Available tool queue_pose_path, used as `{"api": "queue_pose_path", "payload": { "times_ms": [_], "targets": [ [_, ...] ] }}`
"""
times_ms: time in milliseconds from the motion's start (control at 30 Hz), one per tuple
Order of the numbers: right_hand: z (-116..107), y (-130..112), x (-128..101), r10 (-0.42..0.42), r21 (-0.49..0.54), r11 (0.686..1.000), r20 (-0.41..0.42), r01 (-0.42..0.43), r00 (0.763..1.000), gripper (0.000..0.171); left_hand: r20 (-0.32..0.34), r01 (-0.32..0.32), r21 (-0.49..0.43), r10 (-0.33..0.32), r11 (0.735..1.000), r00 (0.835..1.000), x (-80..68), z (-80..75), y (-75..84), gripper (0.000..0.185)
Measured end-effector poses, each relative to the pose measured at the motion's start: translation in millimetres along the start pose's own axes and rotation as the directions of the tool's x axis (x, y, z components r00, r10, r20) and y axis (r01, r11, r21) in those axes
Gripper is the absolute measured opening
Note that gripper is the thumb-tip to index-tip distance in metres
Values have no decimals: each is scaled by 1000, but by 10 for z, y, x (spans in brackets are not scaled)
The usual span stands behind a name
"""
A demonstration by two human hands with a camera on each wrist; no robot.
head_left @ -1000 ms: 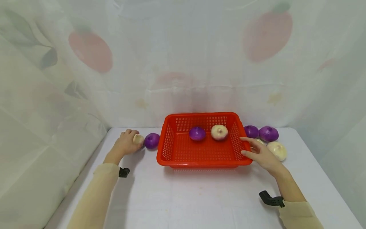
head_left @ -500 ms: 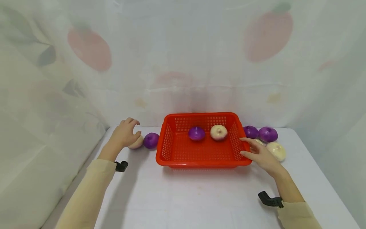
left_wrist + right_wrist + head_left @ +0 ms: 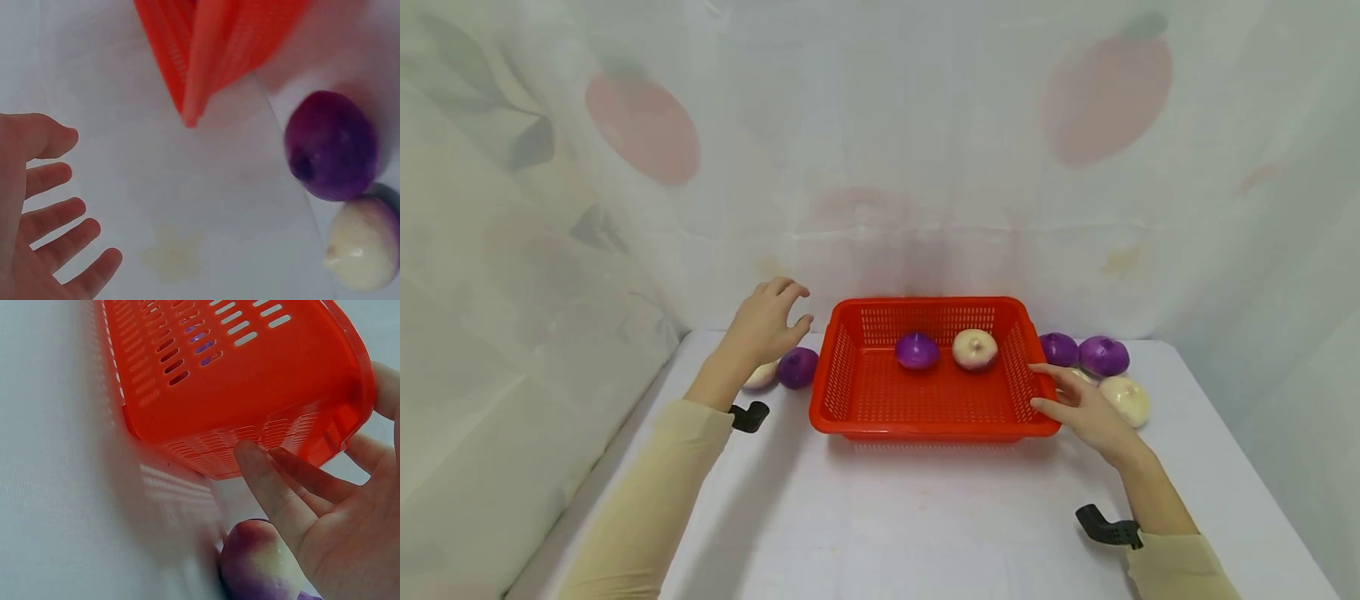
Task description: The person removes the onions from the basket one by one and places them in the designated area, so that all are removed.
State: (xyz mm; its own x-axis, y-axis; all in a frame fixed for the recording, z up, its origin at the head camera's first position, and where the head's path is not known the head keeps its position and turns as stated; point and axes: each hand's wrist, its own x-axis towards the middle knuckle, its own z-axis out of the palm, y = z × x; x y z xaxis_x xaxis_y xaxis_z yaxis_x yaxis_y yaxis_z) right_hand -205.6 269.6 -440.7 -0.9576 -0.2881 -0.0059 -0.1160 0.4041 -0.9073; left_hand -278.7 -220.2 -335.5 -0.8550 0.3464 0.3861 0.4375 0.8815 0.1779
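In the head view my left hand point(image 3: 767, 323) is raised in the air, fingers spread and holding nothing. Below it on the table lie a white onion point(image 3: 762, 375), partly hidden by the hand, and a purple onion point(image 3: 798, 367) beside it. My right hand point(image 3: 1086, 408) grips the right rim of a red plastic basket point(image 3: 925, 428), some digits over the rim and others against the outer side wall, as the right wrist view shows. Inside the basket sit one purple onion point(image 3: 917, 351) and one white onion point(image 3: 975, 349) with a purplish base, side by side.
Right of the basket lie two purple onions point(image 3: 1104, 357) and a white onion point(image 3: 1124, 402); another pale onion point(image 3: 259, 565) is mostly behind the right hand. White cloth covers the table point(image 3: 917, 517), and a printed curtain point(image 3: 880, 167) hangs close behind it.
My left hand has let go of the white onion at the left, lifted, and moved right toward the basket. The right hand has stayed on the basket rim.
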Motion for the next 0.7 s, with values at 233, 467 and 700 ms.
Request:
{"api": "queue_pose_path", "payload": {
  "times_ms": [233, 467, 700],
  "targets": [
    [-66, -12, -14, -22, -11, 1000, -4, 21, 1000, 62, -79, -53, -72, 48, 996, 996, 238, 4, 340, 33],
    [-28, -8, -3, -25, 3, 1000, 3, 25, 1000, 62, -73, -117, -68, 112, 991, 991, 413, 5, 636, 34],
    [12, 1, 8, -18, 8, 1000, 0, 18, 1000, 62, -11, -161, -17, 161, 987, 987, 555, 100, 845, 35]
  ]
}}
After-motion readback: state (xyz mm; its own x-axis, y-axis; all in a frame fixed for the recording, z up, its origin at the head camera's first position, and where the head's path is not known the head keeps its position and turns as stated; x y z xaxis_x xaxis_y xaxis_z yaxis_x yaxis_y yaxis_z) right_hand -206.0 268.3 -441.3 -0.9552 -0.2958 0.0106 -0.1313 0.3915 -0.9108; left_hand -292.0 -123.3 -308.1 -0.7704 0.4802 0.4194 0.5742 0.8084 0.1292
